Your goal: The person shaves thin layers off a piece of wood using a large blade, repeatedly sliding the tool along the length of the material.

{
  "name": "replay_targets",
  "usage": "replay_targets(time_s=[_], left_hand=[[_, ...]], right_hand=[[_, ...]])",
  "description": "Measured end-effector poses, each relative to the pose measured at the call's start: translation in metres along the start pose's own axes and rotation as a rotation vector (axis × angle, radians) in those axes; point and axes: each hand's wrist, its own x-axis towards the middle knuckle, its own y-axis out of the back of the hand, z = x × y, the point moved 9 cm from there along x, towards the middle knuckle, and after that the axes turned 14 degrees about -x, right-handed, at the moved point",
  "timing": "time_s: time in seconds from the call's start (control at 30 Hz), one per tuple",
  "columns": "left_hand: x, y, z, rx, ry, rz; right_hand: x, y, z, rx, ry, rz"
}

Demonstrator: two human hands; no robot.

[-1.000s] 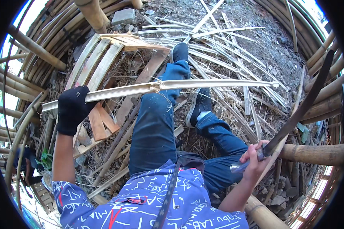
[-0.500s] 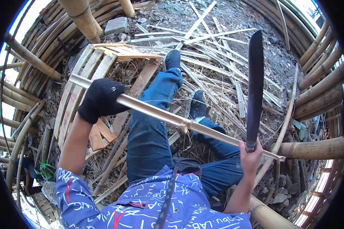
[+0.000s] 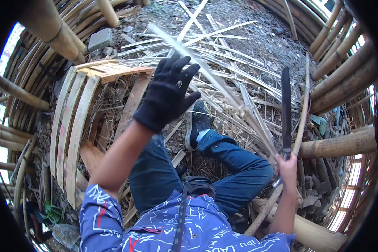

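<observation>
My left hand (image 3: 167, 98), in a black knitted glove, is raised over my leg with its fingers spread and nothing in them. Just beyond its fingertips, a long pale split-bamboo strip (image 3: 218, 84) slants across, its far part blurred by motion. The strip's near end comes to my bare right hand (image 3: 287, 166); I cannot tell whether that hand also touches it. Closed round the handle of a machete (image 3: 286, 111), the right hand holds the long dark blade upright, pointing away from me.
Several pale bamboo strips (image 3: 239, 62) lie criss-crossed on the dirt ahead. A slatted wooden crate (image 3: 65, 130) stands at left, with a grey block (image 3: 100, 38) behind it. Thick bamboo poles (image 3: 340, 143) jut in at right, and bamboo walls curve round both sides.
My left hand has let go of the bamboo strip and moved right, its fingers opening. The strip has swung away from me over the pile. The machete has shifted slightly right and lower.
</observation>
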Motion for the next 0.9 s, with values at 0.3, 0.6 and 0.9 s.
replay_targets(time_s=[0.3, 0.6, 0.9], left_hand=[[-0.033, 0.024, 0.020, -0.286, 0.212, -0.006], [-0.032, 0.030, 0.021, -0.527, 0.348, -0.111], [0.014, 0.001, 0.033, -0.660, 0.343, -0.261]], right_hand=[[0.086, 0.034, -0.104, 0.364, 0.061, -0.063], [0.128, 0.049, -0.233, 0.773, 0.274, -0.231], [0.061, 0.013, -0.312, 1.201, 0.408, -0.420]])
